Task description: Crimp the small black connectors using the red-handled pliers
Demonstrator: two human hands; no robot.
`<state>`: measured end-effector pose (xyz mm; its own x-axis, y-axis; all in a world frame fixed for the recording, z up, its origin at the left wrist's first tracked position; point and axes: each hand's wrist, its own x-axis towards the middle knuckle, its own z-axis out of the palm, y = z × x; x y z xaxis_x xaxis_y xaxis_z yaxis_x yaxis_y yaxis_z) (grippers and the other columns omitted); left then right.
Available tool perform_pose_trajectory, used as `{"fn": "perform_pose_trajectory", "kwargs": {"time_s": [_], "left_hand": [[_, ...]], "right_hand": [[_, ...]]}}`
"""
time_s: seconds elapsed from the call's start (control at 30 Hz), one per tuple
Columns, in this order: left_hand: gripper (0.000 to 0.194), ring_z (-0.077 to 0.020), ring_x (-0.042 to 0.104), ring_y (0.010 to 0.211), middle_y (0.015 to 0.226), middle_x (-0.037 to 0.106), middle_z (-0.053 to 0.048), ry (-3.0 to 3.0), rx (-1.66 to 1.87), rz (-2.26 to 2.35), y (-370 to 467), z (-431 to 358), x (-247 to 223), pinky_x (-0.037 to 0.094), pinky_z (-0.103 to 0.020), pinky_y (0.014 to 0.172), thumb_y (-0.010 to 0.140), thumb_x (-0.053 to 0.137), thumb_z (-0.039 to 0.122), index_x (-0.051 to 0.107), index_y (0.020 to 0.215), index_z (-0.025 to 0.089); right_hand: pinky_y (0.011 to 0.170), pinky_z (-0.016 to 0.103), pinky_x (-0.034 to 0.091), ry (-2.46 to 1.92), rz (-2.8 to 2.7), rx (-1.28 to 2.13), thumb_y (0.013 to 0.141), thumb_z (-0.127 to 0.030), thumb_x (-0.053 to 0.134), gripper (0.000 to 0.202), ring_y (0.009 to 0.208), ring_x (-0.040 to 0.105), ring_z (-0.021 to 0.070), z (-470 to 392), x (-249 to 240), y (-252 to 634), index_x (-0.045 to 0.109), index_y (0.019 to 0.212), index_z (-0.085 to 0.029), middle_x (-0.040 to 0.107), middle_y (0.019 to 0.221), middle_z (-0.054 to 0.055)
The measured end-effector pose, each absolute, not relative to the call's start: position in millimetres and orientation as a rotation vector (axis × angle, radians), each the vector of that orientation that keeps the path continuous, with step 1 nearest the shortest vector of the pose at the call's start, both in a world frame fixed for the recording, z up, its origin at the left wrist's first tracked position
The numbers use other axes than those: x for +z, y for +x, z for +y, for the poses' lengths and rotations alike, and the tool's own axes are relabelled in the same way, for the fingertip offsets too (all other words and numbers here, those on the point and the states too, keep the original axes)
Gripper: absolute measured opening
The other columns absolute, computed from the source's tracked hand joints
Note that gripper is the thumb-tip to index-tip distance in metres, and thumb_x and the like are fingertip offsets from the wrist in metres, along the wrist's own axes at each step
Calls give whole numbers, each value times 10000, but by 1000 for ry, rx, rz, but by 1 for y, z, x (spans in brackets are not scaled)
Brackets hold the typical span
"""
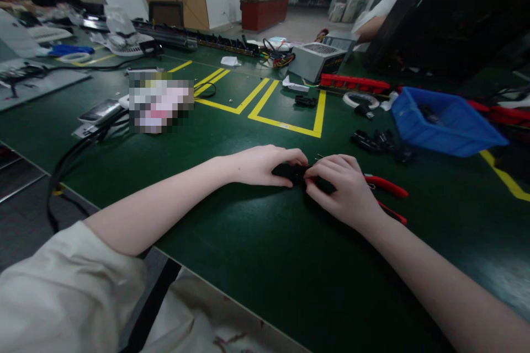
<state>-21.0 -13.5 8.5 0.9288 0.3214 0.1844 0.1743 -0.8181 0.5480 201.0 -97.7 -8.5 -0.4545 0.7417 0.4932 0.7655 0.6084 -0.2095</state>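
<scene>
Near the middle of the green table (248, 215), a small black part (297, 174) lies between my two hands. My left hand (269, 165) is closed around its left end, thumb below and fingers above. The fingertips of my right hand (339, 185) pinch at the right end of the same part; the exact spot they grip is too small to make out. Pliers with red handles (387, 183) lie on the table just beyond my right hand, their head hidden behind it.
A blue bin (451, 127) stands at the right, with black connectors (381, 142) beside it. Farther back are a grey power supply (317, 60), a red strip (355, 84) and a white tape roll (360, 101). A phone (100, 112) and cables lie at the left. Another person's arm (370, 27) shows behind.
</scene>
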Motion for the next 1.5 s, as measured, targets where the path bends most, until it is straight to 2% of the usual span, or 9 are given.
{"fn": "perform_pose_trajectory", "kwargs": {"time_s": [0.1, 0.47, 0.77, 0.97, 1.23, 1.37, 1.5], "left_hand": [[517, -229, 621, 1171, 1292, 649, -81, 2563, 368, 384, -21, -12, 6, 476, -356, 957, 873, 691, 283, 497, 1347, 215], [466, -234, 630, 1120, 1271, 657, -91, 2601, 386, 363, -20, -10, 2, 468, -353, 934, 881, 679, 299, 552, 1319, 205], [453, -230, 620, 1135, 1280, 647, -84, 2632, 375, 372, -19, -12, 2, 466, -343, 937, 897, 659, 301, 536, 1323, 207], [455, -236, 621, 1132, 1275, 647, -95, 2649, 382, 378, -19, -12, 2, 470, -354, 940, 900, 655, 311, 537, 1324, 196], [436, -236, 616, 1127, 1262, 651, -104, 2681, 397, 369, -17, -14, 2, 470, -361, 944, 920, 633, 315, 536, 1320, 170], [415, -229, 616, 1116, 1234, 655, -95, 2717, 399, 365, -17, -16, 3, 462, -354, 956, 928, 625, 307, 540, 1311, 171], [415, -230, 615, 1117, 1230, 643, -101, 2747, 387, 371, -17, -17, 4, 464, -348, 945, 944, 599, 311, 532, 1327, 167]], "right_hand": [[851, 426, 396, -1162, -2315, -86, 873, -254, 588, 65, 886, 628, 218, -97, -10, 201, 650, 851, -251, 709, 870, 19], [818, 409, 411, -1190, -2300, -23, 868, -244, 582, 65, 856, 624, 212, -94, -9, 201, 627, 821, -248, 690, 839, 13], [816, 400, 420, -1174, -2355, -115, 909, -252, 572, 73, 857, 611, 203, -93, -12, 201, 628, 866, -234, 675, 859, 26], [777, 399, 452, -1188, -2387, -212, 908, -242, 551, 102, 861, 604, 230, -95, -11, 198, 647, 876, -228, 677, 866, 58], [833, 400, 440, -1166, -2356, -157, 936, -224, 535, 122, 887, 629, 213, -97, -10, 201, 653, 961, -212, 702, 912, 50], [852, 390, 426, -1159, -2277, -114, 922, -237, 578, 63, 850, 630, 185, -95, -13, 204, 640, 927, -230, 700, 878, 13], [858, 382, 422, -1118, -2294, -191, 923, -225, 578, 62, 872, 625, 186, -97, -12, 204, 638, 908, -222, 694, 895, 20]]}}
